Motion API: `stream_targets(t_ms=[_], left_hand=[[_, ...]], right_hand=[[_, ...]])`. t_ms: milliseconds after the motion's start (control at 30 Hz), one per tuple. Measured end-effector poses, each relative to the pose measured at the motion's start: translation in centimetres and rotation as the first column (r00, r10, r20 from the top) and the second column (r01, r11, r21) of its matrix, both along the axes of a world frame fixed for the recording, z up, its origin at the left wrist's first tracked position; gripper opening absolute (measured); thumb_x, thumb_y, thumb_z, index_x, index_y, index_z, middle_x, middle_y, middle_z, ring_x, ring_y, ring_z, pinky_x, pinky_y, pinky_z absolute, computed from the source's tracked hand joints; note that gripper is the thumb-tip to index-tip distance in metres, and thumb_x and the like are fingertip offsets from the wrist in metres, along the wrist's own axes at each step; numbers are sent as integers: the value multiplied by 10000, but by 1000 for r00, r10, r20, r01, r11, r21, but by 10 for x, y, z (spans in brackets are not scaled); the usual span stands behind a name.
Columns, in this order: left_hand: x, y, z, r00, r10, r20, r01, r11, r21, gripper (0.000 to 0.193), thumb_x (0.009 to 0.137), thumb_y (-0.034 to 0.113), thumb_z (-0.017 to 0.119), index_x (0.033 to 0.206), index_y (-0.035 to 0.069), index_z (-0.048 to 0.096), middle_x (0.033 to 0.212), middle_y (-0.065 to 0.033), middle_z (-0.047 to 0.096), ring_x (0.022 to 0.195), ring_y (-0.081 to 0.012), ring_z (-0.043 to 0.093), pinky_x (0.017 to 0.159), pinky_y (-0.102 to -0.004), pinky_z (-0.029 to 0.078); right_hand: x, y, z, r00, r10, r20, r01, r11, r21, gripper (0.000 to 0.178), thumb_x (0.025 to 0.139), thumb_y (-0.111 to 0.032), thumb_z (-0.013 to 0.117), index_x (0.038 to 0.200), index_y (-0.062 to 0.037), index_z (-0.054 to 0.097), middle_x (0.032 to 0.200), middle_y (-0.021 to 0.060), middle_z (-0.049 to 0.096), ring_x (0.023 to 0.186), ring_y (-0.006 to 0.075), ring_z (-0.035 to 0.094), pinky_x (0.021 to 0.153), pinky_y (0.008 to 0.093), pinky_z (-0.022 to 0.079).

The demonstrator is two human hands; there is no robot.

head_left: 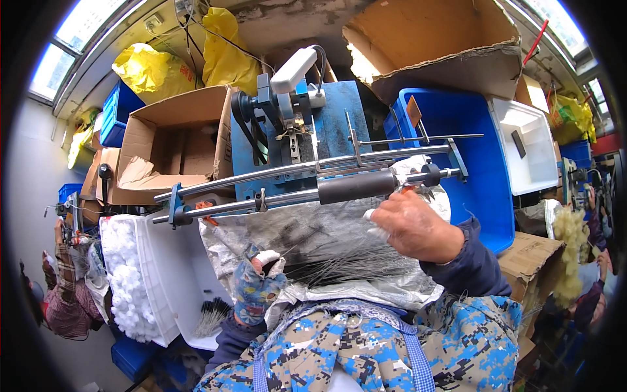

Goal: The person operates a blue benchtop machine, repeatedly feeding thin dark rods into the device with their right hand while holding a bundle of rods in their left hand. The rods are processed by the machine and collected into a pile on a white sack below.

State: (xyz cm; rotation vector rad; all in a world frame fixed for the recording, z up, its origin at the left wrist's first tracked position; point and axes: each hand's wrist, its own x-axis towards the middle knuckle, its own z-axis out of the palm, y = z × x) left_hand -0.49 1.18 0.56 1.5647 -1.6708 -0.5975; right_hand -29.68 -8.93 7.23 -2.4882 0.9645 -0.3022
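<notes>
My right hand (418,227), with a white wrap on a fingertip, is curled just below the right end of a machine's sliding bar. It is closed; what its fingers hold, if anything, is hidden. Beside it are the dark roller sleeve (358,187) and a silver clamp. My left hand (260,282), in a blue patterned covering with white-wrapped fingers, is closed at the left edge of a bundle of thin metal wires (353,266). I cannot make out what it holds. The wires lie on a pale plastic sheet (248,228) across my lap.
Ahead stands the blue machine (346,108) with long steel rails. At left are a cardboard box (130,130) and a white bin (170,287) with white fluffy tufts and wire brushes. A blue crate (480,196) and a white tray (535,150) stand right. Other people work at both sides.
</notes>
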Motion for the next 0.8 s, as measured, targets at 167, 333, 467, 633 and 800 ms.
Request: stream_targets(t_ms=[167, 333, 467, 633, 800], left_hand=[[-20, -12, 23, 975, -218, 33, 220, 973, -77, 294, 676, -8, 693, 944, 70, 599, 824, -102, 622, 736, -252, 622, 657, -328, 486], [-11, -1, 14, 975, -148, -165, 163, 984, 78, 290, 738, -32, 637, 1010, 42, 573, 818, -93, 628, 732, -186, 632, 631, -290, 487], [-8, 1, 9, 963, -175, -207, 192, 979, 64, 272, 787, -41, 582, 1043, 50, 562, 802, -90, 631, 705, -167, 633, 626, -267, 484], [-9, -1, -1, 948, -145, -284, 179, 979, 96, 243, 814, -25, 566, 1049, 35, 556, 793, -74, 627, 718, -140, 623, 609, -224, 460], [-19, -8, 11, 967, -214, -136, 223, 973, 53, 252, 794, -31, 581, 1033, 50, 568, 845, -79, 624, 740, -156, 641, 615, -250, 474]], right_hand=[[73, 10, -17, 812, -10, 583, -67, 992, 110, 324, 723, -32, 625, 1033, 15, 545, 932, 128, 576, 851, 288, 568, 718, 339, 453], [101, 8, 0, 459, -313, 832, -399, 764, 508, 178, 881, -85, 512, 990, 48, 558, 842, 134, 604, 790, 225, 610, 668, 284, 481], [61, -25, 20, 58, -511, 858, -388, 780, 491, 265, 936, -148, 420, 1000, 73, 551, 674, 128, 586, 611, 203, 595, 570, 317, 501], [2, -68, 51, 513, -342, 787, 258, 936, 239, 200, 858, -88, 514, 978, 59, 579, 666, 103, 570, 539, 92, 530, 455, 239, 428], [61, -127, -27, 898, -425, -114, 359, 857, -371, 155, 753, -11, 496, 882, 4, 580, 904, 173, 549, 796, 272, 587, 639, 325, 501]])
